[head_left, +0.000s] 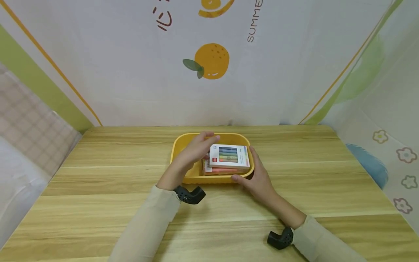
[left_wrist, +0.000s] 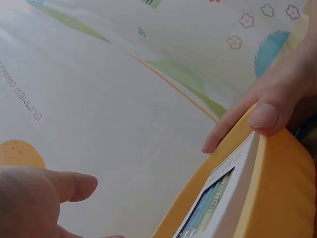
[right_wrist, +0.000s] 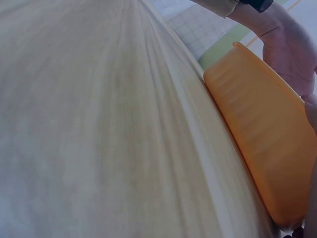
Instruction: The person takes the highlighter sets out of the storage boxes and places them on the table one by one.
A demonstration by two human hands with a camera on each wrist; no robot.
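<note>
A yellow plastic basket (head_left: 194, 179) sits on the wooden table. In its right part lies a white box (head_left: 214, 155) with a window showing coloured pens or markers, stacked on another flat package (head_left: 211, 170) with a pinkish edge. My left hand (head_left: 196, 148) hovers over the basket's left side beside the boxes; in the left wrist view its thumb and fingers are spread and hold nothing. With my right hand (head_left: 258, 180) I grip the basket's front right corner, the thumb at the front rim and the fingers along the right side. The right wrist view shows the basket's outer wall (right_wrist: 257, 134).
The wooden table (head_left: 124, 174) reaches to a white cloth backdrop (head_left: 147, 83) printed with oranges. Patterned cloth hangs on both sides. Each wrist wears a black device (head_left: 191, 195).
</note>
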